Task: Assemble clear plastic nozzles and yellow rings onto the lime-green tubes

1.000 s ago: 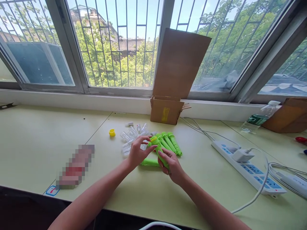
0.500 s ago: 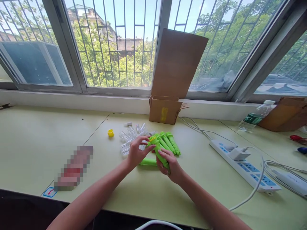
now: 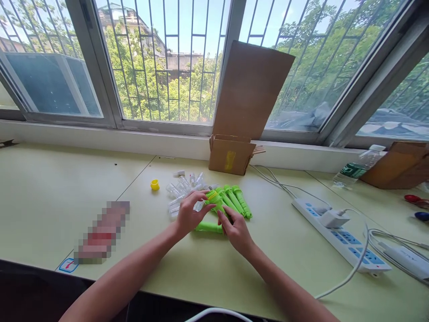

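Observation:
Both my hands work on one green plastic flashlight body [image 3: 216, 202] with a yellow ring at its head. My left hand [image 3: 188, 215] pinches the head end from the left. My right hand [image 3: 236, 230] lies over the handle end, its fingers closed on it. Several more green flashlight bodies [image 3: 238, 200] lie side by side just beyond, and another one [image 3: 208, 227] lies crosswise under my hands. A heap of small clear plastic parts [image 3: 182, 190] sits to the left, with a loose yellow ring [image 3: 154, 184] beside it.
A small open cardboard box [image 3: 230, 154] stands by the window ledge with a tall cardboard sheet [image 3: 251, 89] behind it. A white power strip [image 3: 338, 235] with cables runs along the right. A plastic bottle [image 3: 357, 168] lies at the far right, beside another cardboard box [image 3: 398, 165].
The held flashlight has come down toward the table and the row of others. My right hand has flattened over its handle; my left hand stays at the head.

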Demonstrator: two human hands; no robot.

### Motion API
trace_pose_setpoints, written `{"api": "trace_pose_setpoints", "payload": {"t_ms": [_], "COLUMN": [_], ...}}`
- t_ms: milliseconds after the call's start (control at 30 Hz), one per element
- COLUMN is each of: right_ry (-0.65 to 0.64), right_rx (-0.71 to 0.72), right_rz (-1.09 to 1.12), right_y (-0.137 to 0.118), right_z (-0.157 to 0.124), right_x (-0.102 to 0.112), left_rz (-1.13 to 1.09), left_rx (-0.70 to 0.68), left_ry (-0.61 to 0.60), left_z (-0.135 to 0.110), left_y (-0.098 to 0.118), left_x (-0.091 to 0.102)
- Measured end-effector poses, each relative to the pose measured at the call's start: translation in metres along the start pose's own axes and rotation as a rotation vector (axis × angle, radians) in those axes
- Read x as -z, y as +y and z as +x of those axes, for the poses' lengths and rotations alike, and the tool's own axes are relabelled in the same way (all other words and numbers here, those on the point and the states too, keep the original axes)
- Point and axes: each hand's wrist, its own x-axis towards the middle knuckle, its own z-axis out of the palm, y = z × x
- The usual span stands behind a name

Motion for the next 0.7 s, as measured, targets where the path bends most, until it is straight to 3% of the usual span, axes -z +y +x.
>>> {"api": "trace_pose_setpoints", "payload": {"t_ms": [133,400,700], "right_ry": [0.063,-0.05,-0.08], "right_rx": [0.048,-0.068,-0.152], "right_rz": [-0.054,0.134,0.322], "right_y": [-0.003,-0.006,-0.0092], "right_z": [0.0,-0.0011,-0.0016], "right_x": [0.0002,0.0021,0.0013], "left_rz": [0.063,0.053,0.006], "left_rx": [-0.058,0.004,0.044], "left_ry": [0.015,-0.03,-0.044], "left_z": [0.0015,0.0012,0.0007], "left_y": [0.0019,0.0025,0.0018], "left_x": [0.0013,-0.0017,-0.0034]}}
